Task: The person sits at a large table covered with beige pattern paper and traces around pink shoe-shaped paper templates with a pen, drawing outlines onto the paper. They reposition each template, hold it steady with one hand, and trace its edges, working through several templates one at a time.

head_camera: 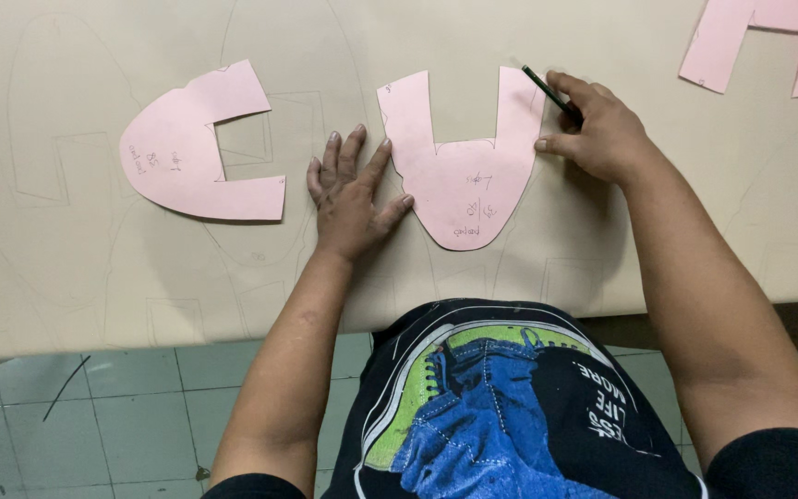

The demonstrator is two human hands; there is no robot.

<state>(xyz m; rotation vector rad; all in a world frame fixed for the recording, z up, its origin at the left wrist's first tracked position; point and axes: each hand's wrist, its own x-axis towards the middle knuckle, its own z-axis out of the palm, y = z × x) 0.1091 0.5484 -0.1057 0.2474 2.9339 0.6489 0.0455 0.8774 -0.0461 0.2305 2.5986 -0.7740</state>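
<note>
A pink U-shaped paper pattern [462, 176] lies flat on a large beige sheet [94, 268] covering the table. My left hand [351, 194] presses flat on the sheet, its fingers spread and touching the pattern's left edge. My right hand [598, 129] grips a dark pencil [547, 91] at the pattern's upper right arm, with the thumb resting on the pink edge. The pencil tip sits by the top right corner of the pattern.
A second pink pattern [187, 148], C-shaped, lies to the left. Part of a third pink piece [759, 42] shows at the top right. Faint pencil outlines cover the beige sheet. Below the table edge is a grey tiled floor [94, 407].
</note>
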